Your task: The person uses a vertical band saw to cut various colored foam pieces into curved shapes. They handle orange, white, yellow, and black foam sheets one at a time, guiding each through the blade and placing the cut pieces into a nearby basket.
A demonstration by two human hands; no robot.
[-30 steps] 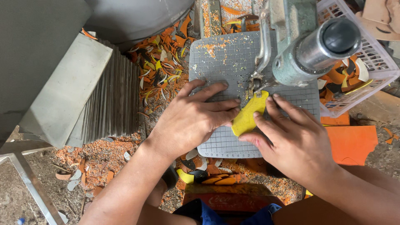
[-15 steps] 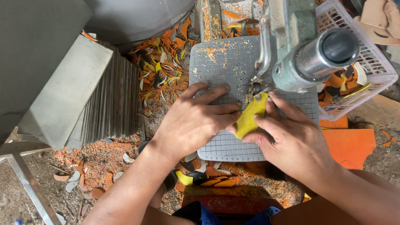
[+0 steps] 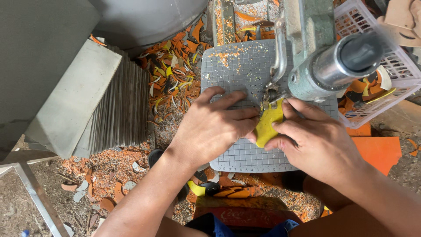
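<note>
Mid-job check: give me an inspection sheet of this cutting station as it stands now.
Surface: grey gridded saw table, dusted with orange grit.
Job's things: yellow tile piece pressed flat at the blade of the green saw machine.
Clutter: orange and yellow offcuts heaped on the ground.
Grippers: left hand and right hand both hold the piece.
Cables: nothing seen.
Surroundings: stack of grey tiles; white basket of cut pieces; orange tile.
</note>
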